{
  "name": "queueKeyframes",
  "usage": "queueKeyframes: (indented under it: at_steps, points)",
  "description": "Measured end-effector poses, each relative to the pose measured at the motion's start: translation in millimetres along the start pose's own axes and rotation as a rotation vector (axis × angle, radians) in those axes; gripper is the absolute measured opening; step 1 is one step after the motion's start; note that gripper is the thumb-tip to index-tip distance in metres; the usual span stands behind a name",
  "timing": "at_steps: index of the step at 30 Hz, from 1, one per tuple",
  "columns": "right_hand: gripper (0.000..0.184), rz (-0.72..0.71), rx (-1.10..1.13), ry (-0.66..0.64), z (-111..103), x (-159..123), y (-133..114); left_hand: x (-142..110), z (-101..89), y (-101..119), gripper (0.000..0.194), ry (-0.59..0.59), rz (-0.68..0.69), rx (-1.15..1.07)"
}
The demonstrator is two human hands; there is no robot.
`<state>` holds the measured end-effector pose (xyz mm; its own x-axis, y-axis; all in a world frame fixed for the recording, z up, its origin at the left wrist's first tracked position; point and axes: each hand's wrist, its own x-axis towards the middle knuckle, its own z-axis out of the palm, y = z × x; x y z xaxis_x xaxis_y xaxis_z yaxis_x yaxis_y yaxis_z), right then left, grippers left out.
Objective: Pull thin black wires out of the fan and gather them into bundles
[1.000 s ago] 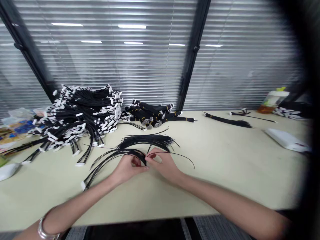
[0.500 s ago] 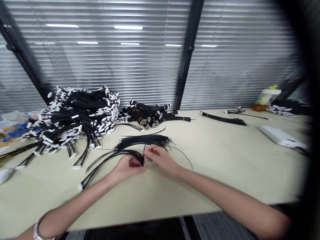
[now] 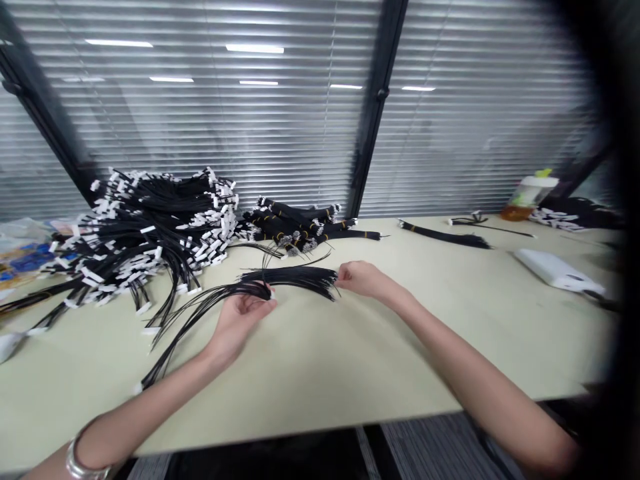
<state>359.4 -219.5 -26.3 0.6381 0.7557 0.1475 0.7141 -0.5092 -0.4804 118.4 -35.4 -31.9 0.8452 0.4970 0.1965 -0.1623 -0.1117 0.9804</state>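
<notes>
Black thin-wired harness [image 3: 215, 297] with small white connectors fans out leftward in curved strands over the pale table [image 3: 320, 373], its gathered end pinched in the left hand [image 3: 245, 313]. The right hand [image 3: 357, 277] has its fingertips together at the tips of a loose black wire bundle [image 3: 300, 277]; whether they grip one, I cannot tell.

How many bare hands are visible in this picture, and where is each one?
2. The left hand holds black wires; the right hand is at the right end of the loose wire bundle. No other hand shows.
</notes>
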Motion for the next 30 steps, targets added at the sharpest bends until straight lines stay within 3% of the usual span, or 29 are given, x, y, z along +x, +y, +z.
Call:
queueKeyframes:
  at_steps: [4,10,13,16,19,22,24,27,28,30]
  points:
    - [0.006,-0.027,-0.215,-0.014,16,-4,-5,1,0.6,1,0.037,0.031,0.005,-0.013]
    - [0.022,-0.002,-0.328,0.08,24,-6,-6,0,1.6,2,0.033,-0.018,-0.038,0.042]
    - [0.033,0.041,-0.294,0.217,10,-4,-3,0,0.7,-1,0.034,-0.049,-0.081,0.089]
    - [0.032,0.063,-0.177,0.385,-14,1,10,0,-0.2,-5,0.036,-0.057,-0.124,0.132]
    - [0.022,0.091,0.025,0.537,-37,10,31,0,-0.4,-6,0.038,-0.055,-0.146,0.166]
    - [0.027,0.119,0.301,0.616,-49,19,46,0,-0.1,-6,0.038,-0.068,-0.14,0.193]
    - [0.028,0.096,0.481,0.606,-48,21,43,0,0.1,-7,0.037,-0.091,-0.124,0.216]
    - [0.027,0.011,0.682,0.524,-35,11,10,1,-0.1,-10,0.034,-0.138,-0.098,0.261]
    - [0.026,-0.032,0.755,0.469,-28,5,-7,2,-0.2,-11,0.034,-0.159,-0.092,0.279]
    - [0.023,-0.129,1.066,0.181,-9,-12,-43,2,-0.3,-13,0.033,-0.206,-0.088,0.316]
